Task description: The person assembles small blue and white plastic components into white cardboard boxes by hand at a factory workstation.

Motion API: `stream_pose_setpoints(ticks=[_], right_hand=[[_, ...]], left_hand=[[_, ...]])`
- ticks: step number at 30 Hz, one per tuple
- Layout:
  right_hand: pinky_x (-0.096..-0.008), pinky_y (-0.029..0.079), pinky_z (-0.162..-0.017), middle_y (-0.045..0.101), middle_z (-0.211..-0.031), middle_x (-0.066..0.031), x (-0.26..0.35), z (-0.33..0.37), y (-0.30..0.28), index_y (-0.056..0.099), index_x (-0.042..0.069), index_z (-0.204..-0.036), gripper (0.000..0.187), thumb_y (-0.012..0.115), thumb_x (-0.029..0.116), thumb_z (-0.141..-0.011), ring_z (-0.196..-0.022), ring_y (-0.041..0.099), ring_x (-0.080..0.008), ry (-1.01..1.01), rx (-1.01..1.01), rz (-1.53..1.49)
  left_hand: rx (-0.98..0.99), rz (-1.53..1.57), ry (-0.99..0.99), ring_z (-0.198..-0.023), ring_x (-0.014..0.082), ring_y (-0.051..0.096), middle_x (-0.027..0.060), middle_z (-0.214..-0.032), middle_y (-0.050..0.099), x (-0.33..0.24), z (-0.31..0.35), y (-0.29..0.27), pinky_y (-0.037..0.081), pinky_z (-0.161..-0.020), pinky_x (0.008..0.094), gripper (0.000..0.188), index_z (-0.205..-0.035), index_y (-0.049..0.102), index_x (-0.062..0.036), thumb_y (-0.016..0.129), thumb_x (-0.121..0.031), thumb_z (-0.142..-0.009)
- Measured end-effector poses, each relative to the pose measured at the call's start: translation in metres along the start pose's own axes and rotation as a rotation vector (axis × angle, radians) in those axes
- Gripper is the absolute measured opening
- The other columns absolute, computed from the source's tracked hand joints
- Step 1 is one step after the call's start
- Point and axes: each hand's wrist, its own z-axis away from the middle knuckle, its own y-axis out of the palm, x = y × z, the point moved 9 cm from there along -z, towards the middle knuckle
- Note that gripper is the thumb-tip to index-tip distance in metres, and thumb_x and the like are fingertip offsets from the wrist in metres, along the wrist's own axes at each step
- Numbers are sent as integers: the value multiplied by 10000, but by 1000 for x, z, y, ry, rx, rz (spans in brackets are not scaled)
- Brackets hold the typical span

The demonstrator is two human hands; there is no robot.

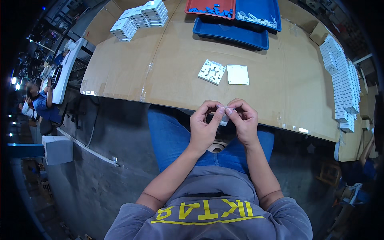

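Close to my body, at the table's front edge, my left hand (205,125) and my right hand (245,122) meet with thumbs and forefingers pinched together. Between them is a small, clear packet (223,121), looking like a plastic bag with something whitish low in it; the fingers hide much of it. Beyond my hands, a white square plate with dark slots and a raised rim (212,72) lies turned at an angle on the table. Just right of it sits a plain white square plate (238,75) with small holes near its corners. The two plates are apart.
The table (172,76) is covered with brown cardboard. At its back are a red tray (190,12) of blue pieces, a blue tray (279,16) of white strips and a shallower blue tray (232,37). White units stand stacked back left (138,21) and along the right (342,82).
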Motion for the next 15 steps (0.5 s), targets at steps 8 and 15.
stream_pose_setpoints(ticks=[8, 15], right_hand=[[-221, 514, -751, 676, -969, -36, -1, -2, -7, 698, -25, -1022, 55, 717, -10, -972, -887, 647, -87, 51, 1, 87], [-245, 531, -751, 727, -964, -70, 6, -6, -10, 766, -27, -998, 71, 740, -43, -934, -870, 672, -108, 14, 35, 102]], left_hand=[[60, 56, -95, -938, 76, 640, 37, -1012, 708, 3, -4, 1, 520, -857, 237, 158, -1091, 677, 16, 703, -127, -1029], [27, 197, -142, -953, 90, 662, 54, -1025, 723, 10, -4, -1, 536, -863, 249, 142, -1111, 688, 17, 702, -93, -1022]])
